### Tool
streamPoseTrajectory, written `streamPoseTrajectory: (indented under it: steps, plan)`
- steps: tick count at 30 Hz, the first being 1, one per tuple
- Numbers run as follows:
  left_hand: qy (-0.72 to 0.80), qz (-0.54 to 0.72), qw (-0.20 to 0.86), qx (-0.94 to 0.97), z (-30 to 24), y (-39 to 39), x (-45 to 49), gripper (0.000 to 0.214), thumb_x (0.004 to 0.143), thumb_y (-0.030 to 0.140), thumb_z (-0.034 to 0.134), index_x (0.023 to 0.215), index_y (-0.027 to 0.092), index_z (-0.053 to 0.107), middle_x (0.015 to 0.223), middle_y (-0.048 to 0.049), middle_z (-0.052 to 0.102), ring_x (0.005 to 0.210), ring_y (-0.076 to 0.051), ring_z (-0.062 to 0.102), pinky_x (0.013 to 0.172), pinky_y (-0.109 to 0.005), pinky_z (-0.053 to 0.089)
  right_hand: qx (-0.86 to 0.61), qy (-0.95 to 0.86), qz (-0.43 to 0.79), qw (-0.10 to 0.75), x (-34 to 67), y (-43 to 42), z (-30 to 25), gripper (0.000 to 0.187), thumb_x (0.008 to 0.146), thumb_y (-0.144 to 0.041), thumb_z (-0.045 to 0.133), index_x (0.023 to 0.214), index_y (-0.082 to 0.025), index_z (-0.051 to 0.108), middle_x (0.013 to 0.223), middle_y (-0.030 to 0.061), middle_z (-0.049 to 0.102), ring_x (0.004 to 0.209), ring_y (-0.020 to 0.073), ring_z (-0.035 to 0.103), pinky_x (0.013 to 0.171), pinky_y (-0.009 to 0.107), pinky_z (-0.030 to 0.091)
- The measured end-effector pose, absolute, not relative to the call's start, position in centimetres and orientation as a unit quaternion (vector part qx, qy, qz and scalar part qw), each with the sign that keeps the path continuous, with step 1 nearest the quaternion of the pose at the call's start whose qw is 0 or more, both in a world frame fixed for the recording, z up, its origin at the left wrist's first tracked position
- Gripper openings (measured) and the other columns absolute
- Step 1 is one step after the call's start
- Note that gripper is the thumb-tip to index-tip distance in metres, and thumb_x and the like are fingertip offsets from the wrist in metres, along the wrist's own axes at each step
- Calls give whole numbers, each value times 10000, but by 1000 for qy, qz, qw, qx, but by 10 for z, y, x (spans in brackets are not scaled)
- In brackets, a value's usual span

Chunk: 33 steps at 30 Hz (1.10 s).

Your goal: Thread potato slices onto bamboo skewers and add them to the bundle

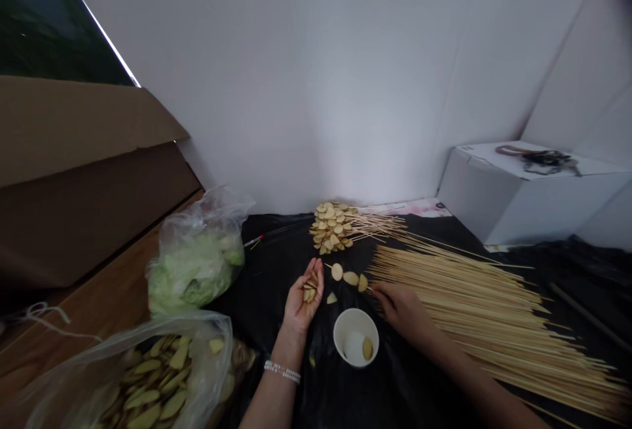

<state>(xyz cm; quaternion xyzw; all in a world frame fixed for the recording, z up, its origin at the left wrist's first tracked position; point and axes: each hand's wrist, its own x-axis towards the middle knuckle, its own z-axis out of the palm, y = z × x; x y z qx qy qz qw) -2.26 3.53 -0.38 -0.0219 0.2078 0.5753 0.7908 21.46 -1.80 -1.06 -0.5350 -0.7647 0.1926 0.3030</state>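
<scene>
Two bare hands work just above a white paper cup point(356, 337), which stands on a crinkled black plastic sheet point(276, 271). Left of the cup, the left hand point(305, 297) lies palm up, its grip half open and curled like a shallow bowl around a few thin, pale potato slices point(310, 292). A beaded bracelet point(281, 371) circles that wrist. Right of the cup, the right hand point(402, 312) faces palm down, its grip apparently closed in a pinch on the end of a thin bamboo skewer point(344, 275). Three rounded slices sit along that skewer, just beyond the cup, and a loose slice point(332, 298) lies beside them. Inside the cup are a smooth white lump point(352, 345) and one slice. Farther beyond the cup, a bundle of loaded skewers point(330, 228) packs overlapping slices at one end, with bare sticks trailing right. A broad fan of loose skewers point(469, 304) spreads right of the cup. To its left sit a clear plastic bag of slices point(158, 383) and a bag of crisp green leaves point(195, 271), on or near a wooden bench point(93, 284). A cardboard box point(74, 172) stands farther left.
</scene>
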Motion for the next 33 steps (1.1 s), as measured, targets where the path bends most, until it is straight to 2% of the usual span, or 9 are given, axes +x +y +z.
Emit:
streamPoseTrajectory:
  steps: [4,8,10,14,18,23,29,33]
  plan:
    - [231,583,777,-62,1,37,-21,494,874,33,385,1359,111,445,987,-143,705,947,-172,676,766,-211,563,-536,-764,191,303,215,-18,-10,304,938,-311,345,845,-198,611,818,49,658,776,173,587,718,268,397]
    - [241,578,775,-85,4,37,-20,436,878,36,403,1298,87,508,836,-104,710,801,-128,692,701,-164,563,-535,-768,191,298,214,-18,-9,314,940,-311,334,843,-199,611,807,50,654,763,173,583,713,267,400]
    - [251,581,770,-75,4,36,-19,420,875,23,419,1268,108,538,808,-82,709,774,-117,690,721,-177,565,-535,-767,191,298,214,-19,-8,315,941,-314,336,843,-199,612,811,49,655,766,175,583,709,268,400]
    - [273,586,763,-29,2,34,-17,364,882,42,458,1179,187,612,837,-56,715,861,-145,689,785,-250,572,-535,-762,189,313,214,-20,-9,306,941,-316,346,861,-198,616,827,49,662,783,178,590,722,272,399]
    - [258,566,781,-47,3,34,-18,269,904,83,459,1037,177,673,838,-60,701,855,-114,677,661,-131,549,-524,-767,191,318,213,-21,-7,295,940,-313,353,862,-204,616,823,41,662,772,171,591,713,265,400]
    - [270,579,767,-48,2,36,-16,204,891,85,494,891,164,682,826,-38,688,694,-65,646,518,-79,498,-519,-777,180,307,212,-23,-1,294,942,-302,347,844,-204,606,823,40,661,771,168,591,706,265,395]
    - [289,593,751,-5,0,37,-13,313,883,32,460,1052,198,665,876,-45,699,755,-77,673,627,-104,537,-520,-786,174,285,211,-24,0,298,941,-293,343,810,-216,598,815,41,664,772,172,594,694,269,389]
    - [292,597,747,3,-1,37,-13,322,872,25,479,1075,205,651,850,-30,701,718,-63,665,608,-95,528,-522,-787,175,279,211,-25,3,288,939,-280,343,798,-217,586,810,46,660,772,176,597,696,268,389]
